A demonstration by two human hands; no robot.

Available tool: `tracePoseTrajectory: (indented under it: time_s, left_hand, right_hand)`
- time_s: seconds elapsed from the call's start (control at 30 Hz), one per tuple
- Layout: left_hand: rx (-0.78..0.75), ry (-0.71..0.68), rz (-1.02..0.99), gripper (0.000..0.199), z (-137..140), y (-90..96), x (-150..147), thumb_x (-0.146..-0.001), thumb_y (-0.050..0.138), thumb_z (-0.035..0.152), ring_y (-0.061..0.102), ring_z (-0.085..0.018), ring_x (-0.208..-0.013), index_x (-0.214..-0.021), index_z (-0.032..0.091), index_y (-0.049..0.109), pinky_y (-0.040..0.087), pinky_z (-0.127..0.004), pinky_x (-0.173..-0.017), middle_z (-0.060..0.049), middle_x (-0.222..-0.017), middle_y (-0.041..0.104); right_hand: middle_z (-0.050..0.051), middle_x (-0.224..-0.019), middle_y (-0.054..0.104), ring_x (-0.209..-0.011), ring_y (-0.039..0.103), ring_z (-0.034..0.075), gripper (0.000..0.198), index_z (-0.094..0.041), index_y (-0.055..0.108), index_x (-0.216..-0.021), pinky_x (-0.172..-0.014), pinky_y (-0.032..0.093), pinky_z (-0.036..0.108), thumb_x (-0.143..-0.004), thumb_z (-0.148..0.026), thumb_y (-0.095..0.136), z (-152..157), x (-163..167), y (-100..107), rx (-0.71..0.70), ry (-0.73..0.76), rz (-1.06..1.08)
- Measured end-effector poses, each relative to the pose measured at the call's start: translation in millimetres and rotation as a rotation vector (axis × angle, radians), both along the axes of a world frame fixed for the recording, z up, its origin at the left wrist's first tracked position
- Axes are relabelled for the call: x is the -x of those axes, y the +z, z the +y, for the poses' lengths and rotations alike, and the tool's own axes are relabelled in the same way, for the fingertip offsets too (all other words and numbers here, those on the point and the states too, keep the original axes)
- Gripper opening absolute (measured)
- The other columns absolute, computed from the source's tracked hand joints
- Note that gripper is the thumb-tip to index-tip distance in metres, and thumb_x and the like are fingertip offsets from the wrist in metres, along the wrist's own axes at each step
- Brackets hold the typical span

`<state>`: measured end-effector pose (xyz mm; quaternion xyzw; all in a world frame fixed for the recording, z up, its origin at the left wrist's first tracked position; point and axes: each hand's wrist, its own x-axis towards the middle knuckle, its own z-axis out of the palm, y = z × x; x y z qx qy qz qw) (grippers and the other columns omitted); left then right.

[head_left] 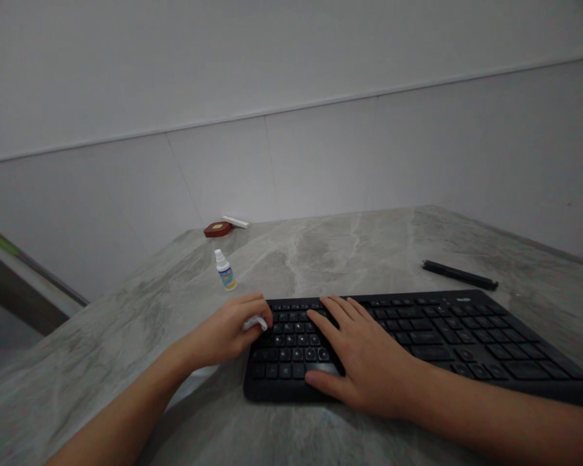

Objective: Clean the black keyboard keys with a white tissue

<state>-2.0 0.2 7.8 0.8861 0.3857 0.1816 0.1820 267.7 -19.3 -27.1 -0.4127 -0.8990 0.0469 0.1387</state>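
A black keyboard (418,343) lies on the grey marbled table, slanting away to the right. My left hand (233,327) is closed at the keyboard's left edge, with a small crumpled white tissue (256,321) pinched between thumb and fingers. Its fingertips are at the leftmost keys. Flat across the middle-left keys rests my right hand (359,353), its fingers spread and holding nothing; it hides part of the keys. Behind the left hand stands a small white bottle (226,273) with a blue and yellow label and a narrow white top.
A slim black pen-like stick (459,275) lies behind the keyboard on the right. At the far left table edge are a brown-red case (217,229) and a flat white strip (236,222). The marbled table (320,252) meets a pale wall (320,155).
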Motion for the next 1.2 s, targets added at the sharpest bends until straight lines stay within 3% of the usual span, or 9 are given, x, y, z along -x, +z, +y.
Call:
tracePoseTrajectory:
  time_s: [0.13,0.33,0.63,1.07,1.2]
  left_hand:
    - [0.012,-0.015,-0.040,0.017,-2.2,-4.1,-7.6,-0.087,0.047,0.005,0.055,-0.017,-0.086,-0.090,0.020,0.054,0.043,-0.030,-0.080,-0.001,-0.093,0.056]
    - [0.004,0.041,-0.020,0.034,-3.4,-3.1,-4.0,-0.069,0.048,-0.003,0.054,-0.019,-0.094,-0.094,0.021,0.049,0.044,-0.032,-0.086,-0.001,-0.100,0.054]
    - [-0.009,0.031,0.006,0.019,-3.7,1.1,-3.0,-0.086,0.054,0.007,0.058,-0.018,-0.086,-0.098,0.021,0.059,0.044,-0.031,-0.079,-0.001,-0.094,0.062]
    - [-0.056,0.110,0.015,0.019,-4.4,1.8,-4.7,-0.084,0.057,0.006,0.060,-0.018,-0.084,-0.096,0.020,0.061,0.043,-0.030,-0.077,-0.001,-0.090,0.064]
    - [-0.020,0.080,0.038,0.016,-3.5,3.4,-3.4,-0.085,0.058,0.007,0.060,-0.017,-0.082,-0.093,0.020,0.061,0.043,-0.030,-0.077,0.000,-0.088,0.064]
  right_hand:
    - [0.028,-0.151,0.041,-0.140,0.036,0.045,0.084,-0.009,0.049,-0.146,-0.114,0.028,0.063,-0.086,-0.068,0.051,0.1,0.2,0.3,0.002,0.002,-0.002]
    - [0.027,-0.151,0.042,-0.140,0.037,0.044,0.084,-0.010,0.049,-0.146,-0.114,0.029,0.062,-0.086,-0.069,0.052,-0.1,-0.8,-1.4,-0.015,-0.001,0.002]
    - [0.028,-0.150,0.043,-0.139,0.037,0.045,0.085,-0.009,0.050,-0.145,-0.113,0.029,0.062,-0.086,-0.070,0.050,1.4,-0.8,-3.4,-0.019,0.007,0.020]
    - [0.026,-0.149,0.044,-0.139,0.039,0.043,0.081,-0.011,0.051,-0.144,-0.112,0.030,0.061,-0.087,-0.068,0.051,0.1,-1.0,-3.4,-0.039,0.012,0.033]
    - [0.026,-0.150,0.043,-0.140,0.037,0.043,0.082,-0.011,0.050,-0.145,-0.113,0.029,0.062,-0.086,-0.068,0.052,0.7,-1.7,-3.4,-0.030,0.011,0.035]
